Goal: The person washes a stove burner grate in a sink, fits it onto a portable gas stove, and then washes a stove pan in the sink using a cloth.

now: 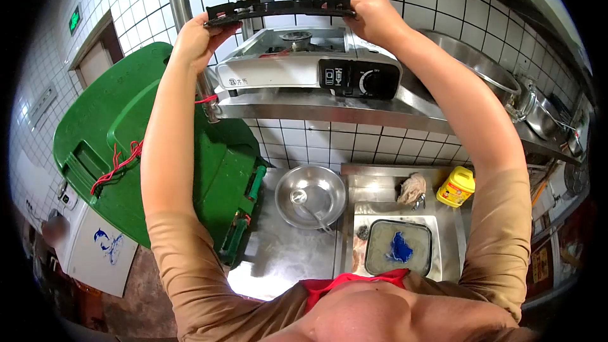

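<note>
Both arms reach up to a black pan support [282,6], seen nearly edge-on above a white portable gas stove [272,73]. My left hand [199,41] grips its left end, and my right hand [377,18] grips its right end. Under the black piece, the stove's round burner [296,39] shows between my hands. The stove stands on a metal shelf [304,106], its black control panel with a dial facing me. Whether the black piece touches the stove's back edge is unclear.
A large green bin lid [95,126] with red cord is at left. Below the shelf are a metal bowl [310,183] with a ladle, a sink holding a square basin [380,259] with a blue cloth, and a yellow jug [457,187]. A large pot [475,63] stands right.
</note>
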A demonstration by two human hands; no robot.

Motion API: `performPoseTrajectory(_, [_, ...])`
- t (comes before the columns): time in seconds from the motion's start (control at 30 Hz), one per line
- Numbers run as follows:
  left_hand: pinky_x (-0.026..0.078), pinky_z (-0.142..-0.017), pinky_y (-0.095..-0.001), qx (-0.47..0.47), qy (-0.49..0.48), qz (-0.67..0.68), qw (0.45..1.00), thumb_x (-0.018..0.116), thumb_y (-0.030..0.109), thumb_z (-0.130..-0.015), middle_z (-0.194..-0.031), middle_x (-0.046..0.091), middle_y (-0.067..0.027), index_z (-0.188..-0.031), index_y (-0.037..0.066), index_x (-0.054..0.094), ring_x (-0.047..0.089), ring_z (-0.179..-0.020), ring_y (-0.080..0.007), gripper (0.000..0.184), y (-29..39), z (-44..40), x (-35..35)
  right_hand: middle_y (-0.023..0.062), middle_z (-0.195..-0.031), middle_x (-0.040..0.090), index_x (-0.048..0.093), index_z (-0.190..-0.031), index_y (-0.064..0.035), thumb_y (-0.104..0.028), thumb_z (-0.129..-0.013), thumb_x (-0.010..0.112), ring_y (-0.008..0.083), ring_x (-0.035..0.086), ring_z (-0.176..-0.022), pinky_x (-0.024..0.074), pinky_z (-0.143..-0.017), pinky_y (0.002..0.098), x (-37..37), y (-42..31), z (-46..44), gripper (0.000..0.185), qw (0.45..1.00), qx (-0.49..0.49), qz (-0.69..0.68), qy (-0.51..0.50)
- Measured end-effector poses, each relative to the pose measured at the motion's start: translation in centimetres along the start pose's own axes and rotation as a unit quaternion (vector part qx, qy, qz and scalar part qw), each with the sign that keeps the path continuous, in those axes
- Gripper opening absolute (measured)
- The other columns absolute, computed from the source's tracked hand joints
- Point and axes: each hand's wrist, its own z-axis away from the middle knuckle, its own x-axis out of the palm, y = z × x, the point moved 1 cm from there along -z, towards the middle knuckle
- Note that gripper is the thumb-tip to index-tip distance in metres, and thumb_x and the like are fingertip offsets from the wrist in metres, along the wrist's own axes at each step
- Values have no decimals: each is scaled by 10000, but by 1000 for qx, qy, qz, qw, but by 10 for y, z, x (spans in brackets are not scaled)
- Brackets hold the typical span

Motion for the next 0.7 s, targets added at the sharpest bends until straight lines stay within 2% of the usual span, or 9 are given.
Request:
performPoseTrajectory(0.03, [503, -903, -344, -6, 9, 39, 999, 319, -100, -818, -1000, 551, -242, -1014, -139, 489, 585, -934, -312, 262, -2, -3, -3, 161, -709, 581, 597, -837, -11, -67, -756, 626, 322, 566, -619, 468, -569, 356, 10, 2, -2, 102, 1000, 16, -11, 14])
performPoseTrajectory(0.13, [504, -902, -397, -22, 45, 113, 992, 339, -52, -840, -1018, 507, -264, -1018, -158, 415, 561, -967, -358, 221, -1, -6, 3, 165, -656, 569, 579, -786, -2, -102, -768, 629, 325, 564, -610, 462, -561, 359, 20, 5, -4, 113, 993, 113, -19, -40])
performPoseTrajectory(0.23, [514, -876, -423, -57, 118, 184, 974, 393, 59, -880, -1007, 511, -253, -989, -113, 379, 554, -975, -383, 204, -9, -10, 12, 167, -806, 620, 602, -877, -44, -84, -749, 584, 349, 596, -770, 494, -701, 397, 27, 9, -8, 136, 980, 152, 5, -130])
performPoseTrajectory(0.33, [534, -847, -393, -75, 90, 93, 989, 507, 85, -873, -1005, 514, -236, -1021, -140, 424, 571, -940, -330, 282, -17, -3, 21, 171, -812, 622, 605, -903, -58, -95, -760, 578, 355, 594, -789, 487, -711, 410, 33, 8, -5, 150, 978, 141, 3, -152])
performPoseTrajectory(0.37, [548, -797, -315, -108, 71, 82, 988, 569, 85, -850, -999, 528, -203, -1022, -125, 472, 581, -920, -266, 288, -22, -7, 16, 173, -816, 622, 606, -912, -62, -100, -766, 575, 354, 593, -797, 486, -716, 412, 35, 8, -4, 154, 977, 144, 1, -159])
performPoseTrajectory(0.47, [542, -711, -246, -119, 48, -53, 990, 579, 86, -848, -962, 546, -161, -1013, -102, 500, 583, -872, -213, 262, -26, -5, 10, 177, -829, 622, 609, -939, -75, -116, -781, 568, 353, 592, -817, 483, -728, 414, 39, 8, -2, 167, 970, 160, -9, -182])
performPoseTrajectory(0.5, [513, -672, -203, -130, 50, -97, 986, 584, 92, -849, -925, 556, -115, -1020, -79, 510, 571, -824, -159, 253, -26, -3, 12, 178, -832, 622, 609, -948, -78, -120, -784, 568, 353, 591, -821, 483, -731, 413, 38, 8, -3, 174, 967, 169, -15, -189])
performPoseTrajectory(0.63, [495, -717, -175, -109, -7, -134, 985, 579, 104, -856, -910, 560, -75, -1014, -54, 523, 561, -812, -120, 230, -37, -9, 2, 178, -845, 620, 609, -966, -82, -121, -785, 574, 357, 588, -823, 481, -730, 413, 40, 11, -1, 189, 958, 204, -38, -196])
performPoseTrajectory(0.7, [499, -720, -187, -113, 4, -145, 983, 581, 109, -856, -915, 565, -81, -1028, -49, 522, 566, -816, -123, 240, -37, -10, 0, 189, -764, 594, 581, -857, -21, -123, -791, 609, 368, 561, -731, 460, -647, 400, 48, 15, 3, 125, 973, 170, -24, -155])
